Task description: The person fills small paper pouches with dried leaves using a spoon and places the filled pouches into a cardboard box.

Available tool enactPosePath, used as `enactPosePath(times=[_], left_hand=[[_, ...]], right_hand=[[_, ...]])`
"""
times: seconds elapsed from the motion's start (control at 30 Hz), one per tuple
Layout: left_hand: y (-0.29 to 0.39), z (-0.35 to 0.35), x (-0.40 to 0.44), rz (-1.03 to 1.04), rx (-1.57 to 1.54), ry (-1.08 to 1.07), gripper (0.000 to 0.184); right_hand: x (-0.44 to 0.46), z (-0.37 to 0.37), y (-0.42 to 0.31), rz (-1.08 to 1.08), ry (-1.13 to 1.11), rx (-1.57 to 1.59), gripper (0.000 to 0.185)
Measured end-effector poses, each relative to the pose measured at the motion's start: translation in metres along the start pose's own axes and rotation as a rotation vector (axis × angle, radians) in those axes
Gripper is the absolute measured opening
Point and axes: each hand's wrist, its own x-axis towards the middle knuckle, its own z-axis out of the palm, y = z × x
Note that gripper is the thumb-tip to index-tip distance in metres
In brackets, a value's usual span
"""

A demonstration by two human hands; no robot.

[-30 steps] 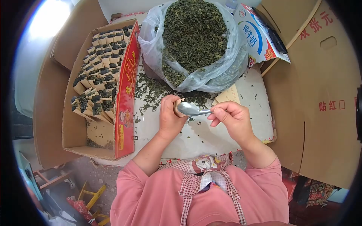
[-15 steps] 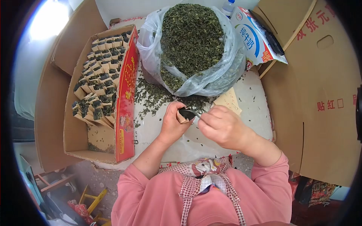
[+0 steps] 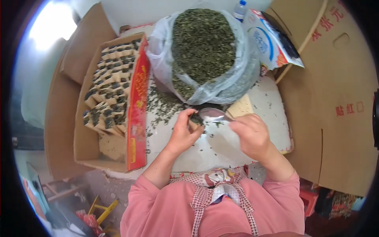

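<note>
My left hand is closed round a small brown paper packet, its mouth facing up with dark leaves at the opening. In my right hand is the handle of a metal spoon, its bowl held level beside the packet's mouth. Just beyond both hands stands a clear plastic bag heaped with dried green leaves. Loose leaf bits lie scattered on the white tabletop near my left hand. Flat tan paper packets rest on the table behind my right hand.
At left, a cardboard box with a red side holds rows of filled packets. A milk carton box with a dark object on it and a water bottle stand at the back right. Large cardboard walls the right side.
My right hand has drawn back to the right, and the spoon's bowl has come out of the packet's mouth. My left hand still holds the packet in nearly the same place.
</note>
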Motion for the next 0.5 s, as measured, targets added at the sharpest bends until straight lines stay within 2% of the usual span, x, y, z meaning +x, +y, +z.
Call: enactPosePath(times=[0.03,0.1,0.13,0.17,0.2,0.23,0.27,0.3,0.33,0.37,0.4,0.47,0.5], left_hand=[[0.014,-0.001,0.000,-0.017,-0.045,-0.006,0.060],[-0.005,0.000,0.000,0.119,0.106,0.015,0.063],[0.004,-0.002,-0.001,0.048,0.074,0.005,0.064],[0.009,-0.002,-0.002,0.155,0.143,0.047,0.062],[0.016,-0.004,-0.002,0.264,0.211,0.083,0.060],[0.039,-0.009,-0.007,-0.079,0.054,-0.026,0.058],[0.042,-0.012,-0.012,-0.082,0.071,-0.001,0.058],[0.043,-0.014,-0.017,0.008,0.099,0.041,0.059],[0.052,-0.016,-0.021,0.099,0.127,0.080,0.059],[0.062,-0.020,-0.030,-0.011,-0.040,0.078,0.060],[0.079,-0.030,-0.035,-0.010,-0.026,0.090,0.060],[0.111,-0.056,-0.050,0.256,0.260,0.117,0.062],[0.124,-0.069,-0.058,0.269,0.232,0.157,0.062]], right_hand=[[-0.007,0.001,0.000,0.055,0.065,0.041,0.025],[-0.024,0.003,-0.001,0.187,0.133,0.087,0.018],[-0.034,0.006,0.000,0.272,0.163,0.104,0.015],[-0.044,0.010,0.001,0.357,0.189,0.121,0.011],[-0.053,0.013,0.003,0.335,0.189,0.161,0.011],[-0.061,0.015,0.004,0.482,0.202,0.260,0.009],[-0.068,0.017,0.005,0.635,0.211,0.354,0.007],[-0.074,0.020,0.005,0.622,0.210,0.377,0.007],[-0.080,0.024,0.006,0.705,0.211,0.452,0.007],[-0.085,0.028,0.007,0.788,0.211,0.523,0.008],[-0.090,0.032,0.008,0.778,0.212,0.540,0.008],[-0.098,0.040,0.010,0.819,0.187,0.562,0.010],[-0.099,0.043,0.010,0.815,0.188,0.575,0.010]])
